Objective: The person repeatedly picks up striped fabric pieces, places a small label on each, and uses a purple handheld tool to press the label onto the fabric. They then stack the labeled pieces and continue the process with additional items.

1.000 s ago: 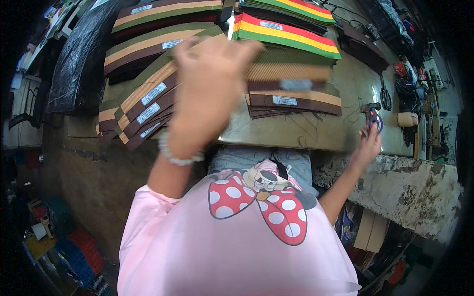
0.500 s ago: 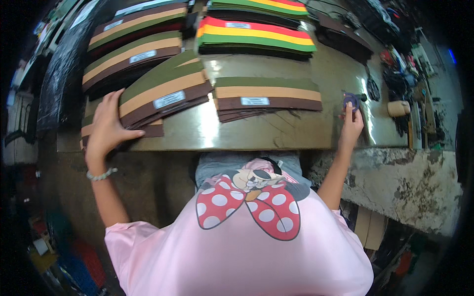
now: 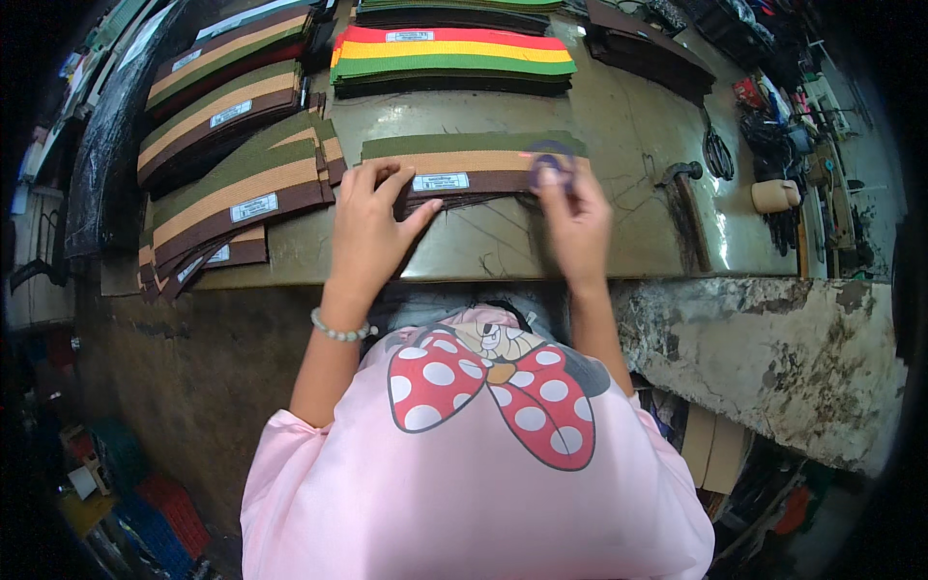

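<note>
Striped stack of green, tan and brown strips lies flat before the person, the left grip at its nine o'clock end, thumb parted from the fingers; whether it pinches the strips I cannot tell. The right grip, blurred, grasps a round purple tool over the stack's three o'clock end. Farther out, measured from that stack, a fanned pile in matching stripes sits at nine o'clock, a red, yellow and green pile at twelve, and a dark brown pile toward two. Near three o'clock, a hammer lies on the tabletop, with a tan roll beyond it.
</note>
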Motion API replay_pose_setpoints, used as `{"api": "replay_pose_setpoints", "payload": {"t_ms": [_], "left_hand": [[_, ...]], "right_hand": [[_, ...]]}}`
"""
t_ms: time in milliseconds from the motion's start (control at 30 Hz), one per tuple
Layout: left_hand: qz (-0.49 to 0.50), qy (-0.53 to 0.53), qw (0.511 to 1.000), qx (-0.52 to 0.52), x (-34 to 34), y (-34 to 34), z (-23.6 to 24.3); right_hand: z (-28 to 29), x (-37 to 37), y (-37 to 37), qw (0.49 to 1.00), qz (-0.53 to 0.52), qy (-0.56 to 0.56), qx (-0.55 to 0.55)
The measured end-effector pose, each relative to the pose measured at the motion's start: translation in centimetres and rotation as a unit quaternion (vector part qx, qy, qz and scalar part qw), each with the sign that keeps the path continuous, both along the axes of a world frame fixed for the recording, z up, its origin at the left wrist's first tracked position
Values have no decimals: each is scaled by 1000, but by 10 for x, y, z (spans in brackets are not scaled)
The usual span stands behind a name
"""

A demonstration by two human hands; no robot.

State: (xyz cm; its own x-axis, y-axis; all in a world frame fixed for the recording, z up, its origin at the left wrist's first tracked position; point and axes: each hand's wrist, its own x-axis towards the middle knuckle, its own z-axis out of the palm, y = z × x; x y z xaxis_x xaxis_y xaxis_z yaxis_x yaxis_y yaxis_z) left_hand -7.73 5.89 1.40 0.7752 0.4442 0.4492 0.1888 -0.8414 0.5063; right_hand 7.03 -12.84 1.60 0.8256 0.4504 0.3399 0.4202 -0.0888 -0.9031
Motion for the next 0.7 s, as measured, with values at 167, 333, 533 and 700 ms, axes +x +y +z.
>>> {"api": "replay_pose_setpoints", "payload": {"t_ms": [167, 333, 533, 700], "left_hand": [[19, -40, 999, -24, -4, -14, -14], [52, -75, 994, -60, -8, -14, -24], [42, -76, 993, -75, -9, -10, -26], [55, -90, 987, -122, -6, -7, -20]], "right_hand": [[-5, -21, 54, 992, 119, -34, -12], [-17, -31, 61, 984, 132, -99, -65], [-23, -32, 61, 969, 152, -162, -105], [-18, -34, 61, 971, 150, -158, -104]]}}
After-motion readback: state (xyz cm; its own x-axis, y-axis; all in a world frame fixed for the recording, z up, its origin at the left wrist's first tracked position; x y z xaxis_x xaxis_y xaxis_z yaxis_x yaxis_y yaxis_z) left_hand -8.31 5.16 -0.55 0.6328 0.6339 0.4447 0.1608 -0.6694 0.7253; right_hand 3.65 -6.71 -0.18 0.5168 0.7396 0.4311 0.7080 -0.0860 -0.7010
